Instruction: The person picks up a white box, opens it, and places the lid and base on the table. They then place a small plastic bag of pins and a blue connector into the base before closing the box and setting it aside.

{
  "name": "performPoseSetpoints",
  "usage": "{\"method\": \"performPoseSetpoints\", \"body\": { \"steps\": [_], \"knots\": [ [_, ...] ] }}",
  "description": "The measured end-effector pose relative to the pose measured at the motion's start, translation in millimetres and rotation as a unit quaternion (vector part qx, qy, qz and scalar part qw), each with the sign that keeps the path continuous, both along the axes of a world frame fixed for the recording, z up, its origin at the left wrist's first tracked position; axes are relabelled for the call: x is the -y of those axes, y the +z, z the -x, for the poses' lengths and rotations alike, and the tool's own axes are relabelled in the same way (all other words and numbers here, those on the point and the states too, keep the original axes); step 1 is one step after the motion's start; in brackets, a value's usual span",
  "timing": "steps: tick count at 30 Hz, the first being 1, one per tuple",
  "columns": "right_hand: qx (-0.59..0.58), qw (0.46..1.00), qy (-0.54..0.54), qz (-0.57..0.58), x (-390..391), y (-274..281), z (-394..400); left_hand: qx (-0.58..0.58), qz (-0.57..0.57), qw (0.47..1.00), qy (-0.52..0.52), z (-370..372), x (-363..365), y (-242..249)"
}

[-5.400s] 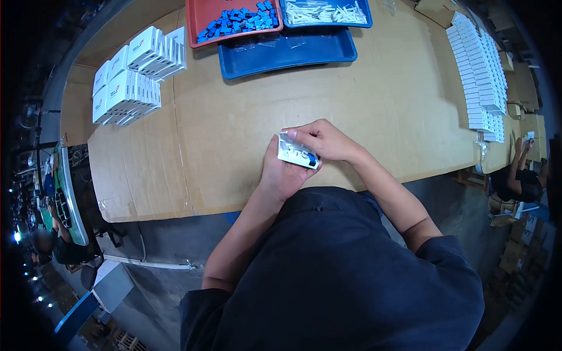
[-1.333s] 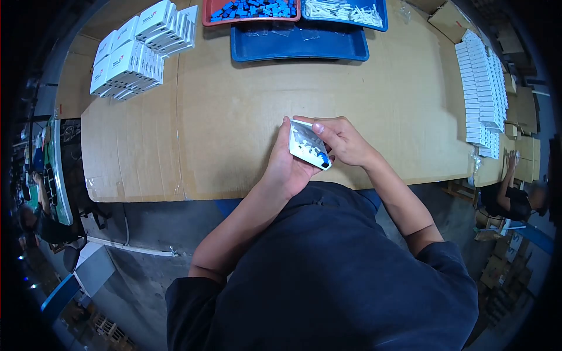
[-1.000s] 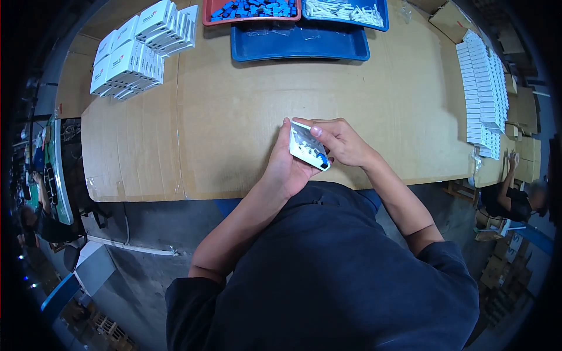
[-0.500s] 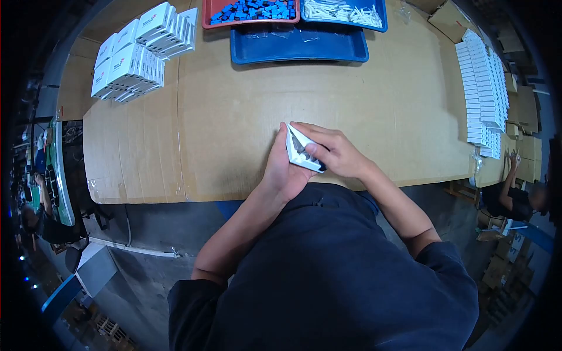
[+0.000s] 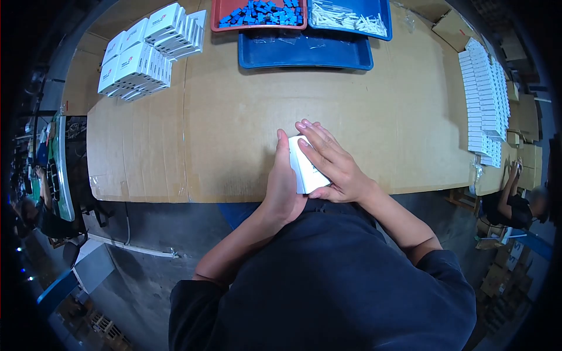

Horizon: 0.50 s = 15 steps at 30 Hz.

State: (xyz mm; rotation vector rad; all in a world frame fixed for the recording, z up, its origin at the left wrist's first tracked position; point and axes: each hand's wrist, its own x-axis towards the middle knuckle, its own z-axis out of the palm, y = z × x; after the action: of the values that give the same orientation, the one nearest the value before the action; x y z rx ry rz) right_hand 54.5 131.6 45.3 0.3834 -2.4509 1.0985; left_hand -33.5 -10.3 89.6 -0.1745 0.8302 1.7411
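A small white cardboard box point(image 5: 309, 167) is held between my hands over the table's near edge, close to my body. My left hand point(image 5: 283, 181) wraps its left side, with the thumb pointing up along the edge. Across the right part of the white face lies my right hand point(image 5: 336, 167), its fingers stretched over the top and its thumb at the lower corner. Faint dark print shows on the face. The inside of the box is out of sight.
White printed boxes point(image 5: 137, 61) are stacked at the back left, more white boxes point(image 5: 483, 96) at the right. A red tray point(image 5: 257, 28) holds blue pieces, and a blue tray point(image 5: 387, 23) white sticks. Another blue tray point(image 5: 304, 58) stands in front. People sit at both far sides.
The box was open with grey and white contents showing; now its white face is turned up and covers them. My right hand has shifted from the opening to flat over the face.
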Motion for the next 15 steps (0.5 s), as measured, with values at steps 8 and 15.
{"method": "performPoseSetpoints", "body": {
  "steps": [8, 15],
  "knots": [
    [0.030, 0.992, -0.079, 0.098, -6, 35, 6, -0.121, -0.036, 0.990, -0.057, 9, 1, -2],
    [0.162, 0.837, -0.123, 0.508, -9, 46, -19, -0.285, -0.068, 0.956, 0.000, 13, 10, -11]
  ]
}}
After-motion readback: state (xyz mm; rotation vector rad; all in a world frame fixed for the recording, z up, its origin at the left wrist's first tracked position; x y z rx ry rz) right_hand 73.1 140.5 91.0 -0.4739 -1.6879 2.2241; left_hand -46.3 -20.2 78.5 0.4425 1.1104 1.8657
